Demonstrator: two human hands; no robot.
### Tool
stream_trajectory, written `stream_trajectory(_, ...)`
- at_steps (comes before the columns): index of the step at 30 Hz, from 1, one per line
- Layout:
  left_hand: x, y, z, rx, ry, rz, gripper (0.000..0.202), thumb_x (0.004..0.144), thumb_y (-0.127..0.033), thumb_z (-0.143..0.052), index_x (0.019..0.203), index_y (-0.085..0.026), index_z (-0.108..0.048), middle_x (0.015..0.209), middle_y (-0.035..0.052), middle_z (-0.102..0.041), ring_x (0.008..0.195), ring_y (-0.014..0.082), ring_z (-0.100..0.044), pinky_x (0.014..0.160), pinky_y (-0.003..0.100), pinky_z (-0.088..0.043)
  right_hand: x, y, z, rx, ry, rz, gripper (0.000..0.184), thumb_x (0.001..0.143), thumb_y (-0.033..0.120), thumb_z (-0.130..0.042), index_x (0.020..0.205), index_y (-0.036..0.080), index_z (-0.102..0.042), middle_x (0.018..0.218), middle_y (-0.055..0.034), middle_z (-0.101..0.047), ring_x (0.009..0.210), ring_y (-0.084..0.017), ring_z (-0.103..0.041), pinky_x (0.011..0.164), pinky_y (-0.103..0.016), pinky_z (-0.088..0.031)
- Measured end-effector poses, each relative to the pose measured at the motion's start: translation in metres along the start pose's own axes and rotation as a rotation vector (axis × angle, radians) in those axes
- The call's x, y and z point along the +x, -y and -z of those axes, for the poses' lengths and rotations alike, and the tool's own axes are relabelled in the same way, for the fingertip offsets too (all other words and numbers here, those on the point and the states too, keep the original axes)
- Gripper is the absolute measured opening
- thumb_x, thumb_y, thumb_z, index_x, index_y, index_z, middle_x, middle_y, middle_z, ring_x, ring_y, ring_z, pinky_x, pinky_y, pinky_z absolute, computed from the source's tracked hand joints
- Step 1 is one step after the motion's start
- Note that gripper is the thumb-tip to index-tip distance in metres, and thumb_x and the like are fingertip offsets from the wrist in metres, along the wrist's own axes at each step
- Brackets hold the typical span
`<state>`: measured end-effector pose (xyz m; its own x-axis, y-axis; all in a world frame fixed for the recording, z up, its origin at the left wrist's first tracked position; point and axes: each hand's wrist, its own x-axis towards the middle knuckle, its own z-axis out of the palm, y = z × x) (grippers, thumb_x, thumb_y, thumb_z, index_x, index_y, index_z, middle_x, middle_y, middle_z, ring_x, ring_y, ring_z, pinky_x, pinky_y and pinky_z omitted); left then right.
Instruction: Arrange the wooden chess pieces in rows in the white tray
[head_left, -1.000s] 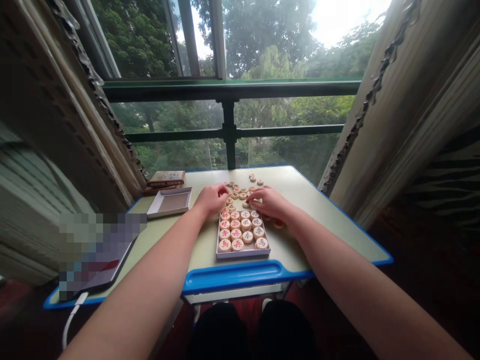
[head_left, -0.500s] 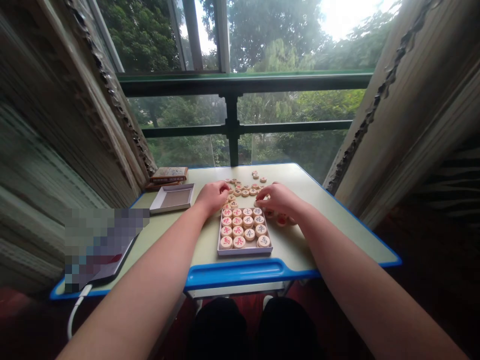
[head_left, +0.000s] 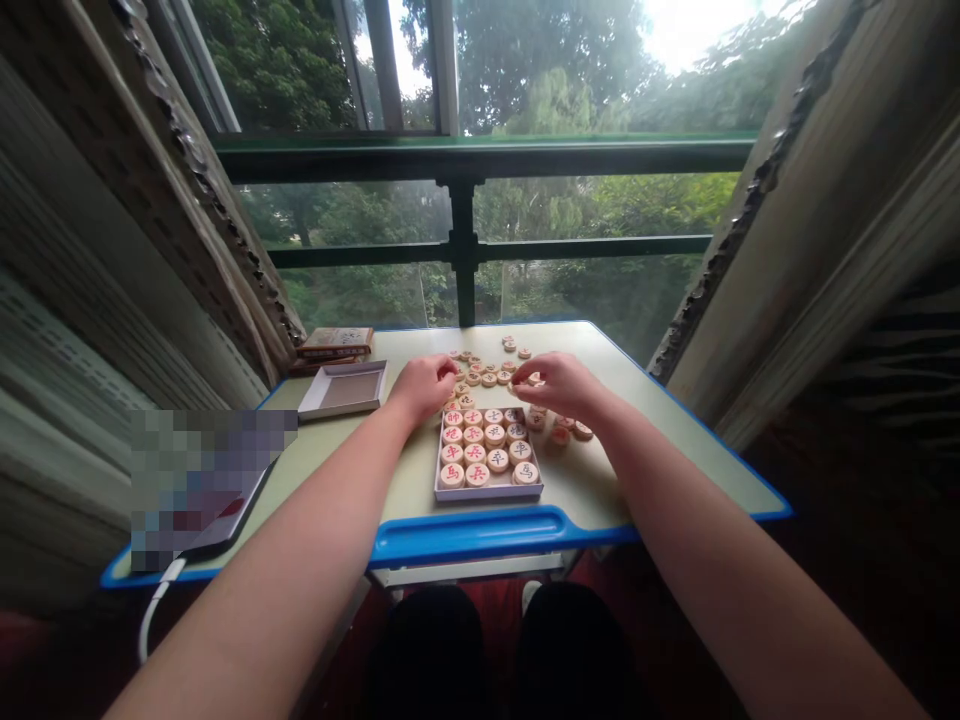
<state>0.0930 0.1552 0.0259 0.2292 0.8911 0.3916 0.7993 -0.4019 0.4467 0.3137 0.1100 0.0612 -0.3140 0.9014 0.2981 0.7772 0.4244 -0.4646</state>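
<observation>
A shallow box tray (head_left: 489, 493) holds rows of round wooden xiangqi pieces (head_left: 475, 453) with red and black characters; its front row has a gap. My left hand (head_left: 424, 388) is beyond the tray's left back corner, fingers pinched together beside loose pieces; what they grip, if anything, is hidden. Just past the back right corner, my right hand (head_left: 561, 387) is closed, its thumb and fingertips on a pale xiangqi piece (head_left: 517, 389) that is partly covered. More loose xiangqi pieces (head_left: 489, 379) lie between and beyond my hands, with several others (head_left: 561, 435) under my right wrist.
An open box lid (head_left: 343, 390) lies at the left, in front of stacked boxes (head_left: 335, 342). A blurred-out device (head_left: 214, 490) with a white cable (head_left: 154, 610) rests at the table's left edge. The table (head_left: 660, 460) has a blue rim and stands against a railed window.
My right hand has shifted slightly up and away from the tray, the piece at its fingertips moving with it. My left hand stays nearly where it was. The view has tilted slightly.
</observation>
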Motion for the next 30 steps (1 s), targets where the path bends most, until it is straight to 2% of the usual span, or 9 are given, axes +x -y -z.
stream_trajectory(2, -0.001, -0.001, 0.001, -0.004, 0.002, -0.008, 0.023, 0.073, -0.024, -0.047, 0.082, -0.019, -0.068, 0.083, 0.0049, -0.070, 0.079, 0.0197, -0.061, 0.074, 0.028, -0.044, -0.007, 0.014, 0.005, 0.115, 0.030, 0.153, 0.017, 0.073, 0.028, -0.062, 0.085, 0.019, -0.071, 0.087, -0.0039, -0.068, 0.081, -0.016, -0.058, 0.074, -0.027, -0.043)
stream_trajectory(5, 0.000, -0.002, 0.001, -0.005, 0.002, -0.018, 0.023, 0.074, -0.024, -0.046, 0.081, -0.019, -0.068, 0.083, 0.0054, -0.070, 0.079, 0.0202, -0.061, 0.075, 0.029, -0.044, -0.016, 0.030, 0.009, 0.147, 0.194, 0.283, 0.016, 0.072, 0.027, -0.063, 0.083, 0.019, -0.071, 0.083, -0.0024, -0.065, 0.079, -0.014, -0.056, 0.073, -0.026, -0.043)
stream_trajectory(12, 0.003, 0.001, -0.001, 0.005, -0.018, -0.041, 0.023, 0.075, -0.024, -0.046, 0.082, -0.019, -0.068, 0.083, 0.0051, -0.070, 0.078, 0.0194, -0.061, 0.074, 0.028, -0.046, -0.022, 0.037, 0.005, 0.036, 0.410, 0.293, 0.016, 0.067, 0.022, -0.067, 0.081, 0.020, -0.073, 0.078, -0.0013, -0.056, 0.070, -0.012, -0.053, 0.066, -0.024, -0.041)
stream_trajectory(19, 0.004, 0.003, -0.003, 0.021, -0.045, -0.026, 0.022, 0.073, -0.022, -0.048, 0.080, -0.019, -0.068, 0.081, 0.0035, -0.070, 0.075, 0.0174, -0.061, 0.073, 0.026, -0.046, -0.022, 0.038, 0.005, -0.009, 0.425, 0.332, 0.018, 0.067, 0.025, -0.069, 0.084, 0.020, -0.074, 0.073, -0.0016, -0.056, 0.071, -0.013, -0.052, 0.066, -0.024, -0.039)
stream_trajectory(27, 0.001, 0.000, -0.002, 0.019, -0.042, -0.032, 0.020, 0.073, -0.023, -0.049, 0.078, -0.018, -0.068, 0.077, 0.0028, -0.070, 0.071, 0.0161, -0.060, 0.069, 0.026, -0.046, -0.021, 0.035, 0.007, -0.003, 0.478, 0.306, 0.019, 0.068, 0.027, -0.068, 0.083, 0.018, -0.073, 0.073, -0.0014, -0.060, 0.069, -0.013, -0.052, 0.062, -0.023, -0.037)
stream_trajectory(30, 0.001, 0.000, -0.002, 0.022, -0.034, -0.039, 0.021, 0.073, -0.023, -0.048, 0.078, -0.018, -0.068, 0.077, 0.0030, -0.069, 0.071, 0.0163, -0.060, 0.069, 0.026, -0.045, -0.021, 0.036, 0.006, -0.007, 0.503, 0.292, 0.020, 0.066, 0.021, -0.067, 0.085, 0.018, -0.073, 0.074, -0.0011, -0.061, 0.068, -0.012, -0.052, 0.061, -0.022, -0.037)
